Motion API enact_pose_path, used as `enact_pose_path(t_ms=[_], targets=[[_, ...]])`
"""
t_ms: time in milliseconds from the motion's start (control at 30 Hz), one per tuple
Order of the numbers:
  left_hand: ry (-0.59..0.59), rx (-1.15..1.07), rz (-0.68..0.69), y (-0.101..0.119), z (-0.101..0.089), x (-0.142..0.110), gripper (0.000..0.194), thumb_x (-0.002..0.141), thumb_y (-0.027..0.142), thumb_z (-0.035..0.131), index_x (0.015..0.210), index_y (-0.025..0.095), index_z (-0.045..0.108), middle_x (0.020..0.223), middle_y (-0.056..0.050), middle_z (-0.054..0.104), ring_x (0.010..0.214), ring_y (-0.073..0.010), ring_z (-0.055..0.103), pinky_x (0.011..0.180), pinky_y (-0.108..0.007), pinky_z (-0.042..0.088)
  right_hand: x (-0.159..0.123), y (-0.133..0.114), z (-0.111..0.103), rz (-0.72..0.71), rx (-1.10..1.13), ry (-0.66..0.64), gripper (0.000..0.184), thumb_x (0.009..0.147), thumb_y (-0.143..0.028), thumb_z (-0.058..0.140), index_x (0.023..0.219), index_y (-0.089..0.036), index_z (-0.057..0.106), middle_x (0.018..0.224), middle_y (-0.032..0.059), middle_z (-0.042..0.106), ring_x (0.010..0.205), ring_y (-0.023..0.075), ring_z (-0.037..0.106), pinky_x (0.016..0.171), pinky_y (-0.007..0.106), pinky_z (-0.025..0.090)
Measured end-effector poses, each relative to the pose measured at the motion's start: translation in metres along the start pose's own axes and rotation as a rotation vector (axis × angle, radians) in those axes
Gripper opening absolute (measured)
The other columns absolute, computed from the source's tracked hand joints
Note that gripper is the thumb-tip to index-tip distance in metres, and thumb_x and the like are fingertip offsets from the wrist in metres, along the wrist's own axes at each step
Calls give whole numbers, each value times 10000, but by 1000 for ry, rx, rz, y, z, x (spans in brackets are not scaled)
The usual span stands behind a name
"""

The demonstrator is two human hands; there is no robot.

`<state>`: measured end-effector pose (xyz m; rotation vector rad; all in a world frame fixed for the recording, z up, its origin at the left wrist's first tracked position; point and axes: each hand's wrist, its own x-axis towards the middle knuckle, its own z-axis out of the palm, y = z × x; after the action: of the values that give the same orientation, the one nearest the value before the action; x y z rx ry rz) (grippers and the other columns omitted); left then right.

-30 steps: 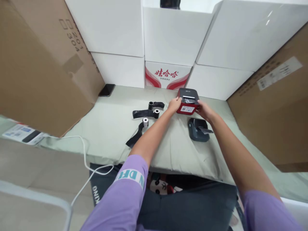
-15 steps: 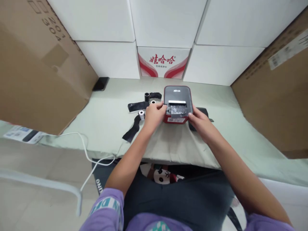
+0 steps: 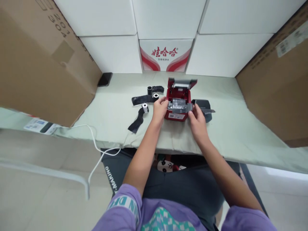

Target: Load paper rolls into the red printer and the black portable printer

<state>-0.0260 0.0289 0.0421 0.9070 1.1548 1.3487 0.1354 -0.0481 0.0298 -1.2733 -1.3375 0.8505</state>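
A red and black receipt printer (image 3: 177,116) stands on the cloth-covered table, its lid (image 3: 184,84) tilted up. A dark, shiny strip (image 3: 179,104) lies across the opening at the front. My left hand (image 3: 159,110) grips the printer's left front corner, thumb and fingers closed against it. On the opposite corner, my right hand (image 3: 198,123) holds the printer with its fingers bent around the side; some fingertips are hidden. Left of the printer lie a white-ended roll with a black strip (image 3: 137,123), another such roll (image 3: 144,99) and a black roll (image 3: 149,90).
Right of the printer is a black object (image 3: 204,105) with a dark strip near it. A phone (image 3: 105,79) lies at the back left. Cardboard boxes (image 3: 43,70) (image 3: 281,89) flank the table, and white boxes (image 3: 110,54) line the back. A white cable (image 3: 93,141) hangs over the front edge.
The printer's lid has gone from closed to raised, showing the red inside. Both hands remain at its sides. The whole view has shifted slightly.
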Motion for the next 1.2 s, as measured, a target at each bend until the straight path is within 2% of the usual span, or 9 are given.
enact_pose_path(t_ms=[67, 133, 233, 333, 467, 600, 767, 1000, 1200], targets=[[-34, 25, 23, 1, -2, 0, 401, 824, 210, 658, 1209, 108, 710, 1187, -141, 769, 1126, -253, 723, 1014, -387, 560, -16, -4, 10, -274, -188, 270, 455, 969, -428, 518, 1400, -284, 523, 1407, 114, 550, 1336, 301, 506, 1131, 556, 438], [-53, 96, 84, 5, -8, 2, 375, 826, 197, 667, 1191, 125, 720, 1246, -145, 750, 1204, -267, 693, 1074, -399, 525, -32, -11, 23, -623, -287, 245, 287, 953, -310, 534, 1224, -237, 596, 1154, 115, 625, 1109, 275, 592, 963, 503, 517], [-84, 268, 265, 19, -17, 12, 322, 852, 172, 629, 1152, 153, 745, 1274, -123, 742, 1242, -245, 673, 1102, -364, 496, -48, -24, 49, -1028, -360, -414, 94, 937, -219, 528, 914, -220, 619, 796, 38, 626, 769, 195, 586, 700, 349, 476], [-262, 579, 424, 42, -15, 31, 296, 884, 152, 554, 1060, 202, 787, 1150, -69, 787, 1133, -219, 710, 1058, -350, 505, -58, -35, 83, -1102, -492, -1083, 216, 943, -283, 548, 756, -210, 629, 697, 25, 668, 623, 155, 566, 577, 317, 357], [-591, 1183, 482, 71, 17, 53, 275, 847, 135, 588, 971, 236, 811, 1048, -47, 801, 1130, -278, 685, 1148, -513, 349, -66, -39, 134, -1146, -596, -1486, 274, 933, -360, 562, 761, -204, 708, 738, 64, 757, 562, 173, 588, 526, 337, 270], [-773, 1617, 372, 80, 52, 56, 263, 783, 79, 639, 951, 183, 812, 977, -98, 793, 1111, -329, 674, 1127, -552, 312, -62, -23, 170, -1321, -400, -1558, 279, 957, -325, 517, 847, -187, 734, 857, 85, 792, 752, 208, 674, 645, 342, 394], [-816, 1660, 426, 75, 58, 59, 294, 778, 55, 662, 1012, 161, 803, 1055, -128, 783, 1127, -342, 676, 1123, -549, 350, -54, 1, 181, -1296, -297, -1428, 287, 961, -288, 494, 841, -182, 732, 917, 96, 796, 842, 225, 683, 744, 348, 433], [-635, 901, 472, 92, -13, 48, 389, 844, 210, 724, 1227, 280, 712, 1153, -49, 753, 1108, -283, 697, 965, -428, 536, -53, -5, 177, -1267, -307, -1456, 280, 927, -300, 532, 850, -167, 766, 850, 95, 789, 733, 219, 675, 638, 359, 387], [54, 553, 420, 109, -84, 75, 559, 833, 392, 777, 1343, 299, 570, 1134, -66, 724, 946, -254, 755, 703, -283, 559, -54, -14, 178, -1158, -392, -1461, 266, 942, -323, 531, 908, -181, 754, 863, 90, 790, 673, 188, 662, 556, 328, 278]])
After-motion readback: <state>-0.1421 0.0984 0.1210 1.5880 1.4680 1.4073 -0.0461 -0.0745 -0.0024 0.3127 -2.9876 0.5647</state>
